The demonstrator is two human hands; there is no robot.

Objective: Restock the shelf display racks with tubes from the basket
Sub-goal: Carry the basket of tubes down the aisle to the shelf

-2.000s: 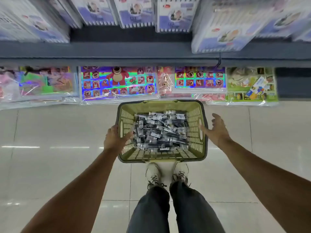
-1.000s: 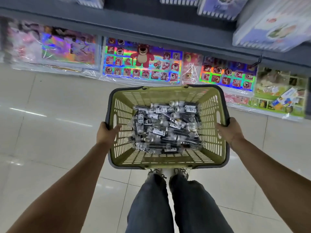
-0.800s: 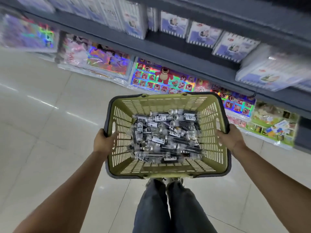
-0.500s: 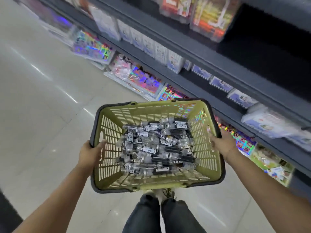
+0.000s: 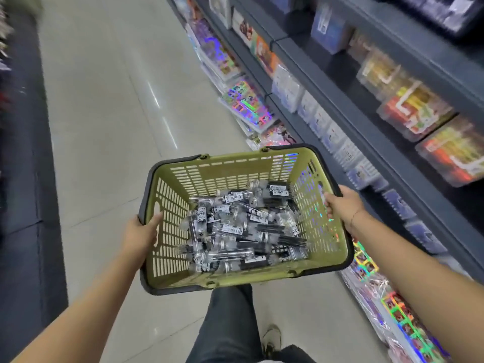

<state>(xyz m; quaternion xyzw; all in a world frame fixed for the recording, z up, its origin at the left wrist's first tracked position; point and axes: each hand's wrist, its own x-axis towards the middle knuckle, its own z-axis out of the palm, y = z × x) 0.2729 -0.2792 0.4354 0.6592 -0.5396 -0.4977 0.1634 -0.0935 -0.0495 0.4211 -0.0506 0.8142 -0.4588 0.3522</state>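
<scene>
An olive-green plastic basket (image 5: 230, 169) with a dark rim is held up in front of me at waist height. A heap of clear tubes (image 5: 243, 226) with black contents and white labels lies in its bottom. My left hand (image 5: 140, 235) grips the basket's left rim, thumb hooked over the edge. My right hand (image 5: 341, 204) grips the right rim, fingers curled over it. No display rack for the tubes is visible.
A dark grey shelf unit (image 5: 340, 106) runs along my right, stocked with boxed and holographic packs, some leaning at floor level (image 5: 246, 106). Pale tiled floor (image 5: 104, 100) stretches ahead down the aisle. Another dark unit (image 5: 23, 179) borders the left. My legs and shoe (image 5: 271, 339) are below.
Both hands took hold of the basket and lifted it off the floor. I turned left from facing the shelf; now the aisle lies ahead and the shelf is on my right.
</scene>
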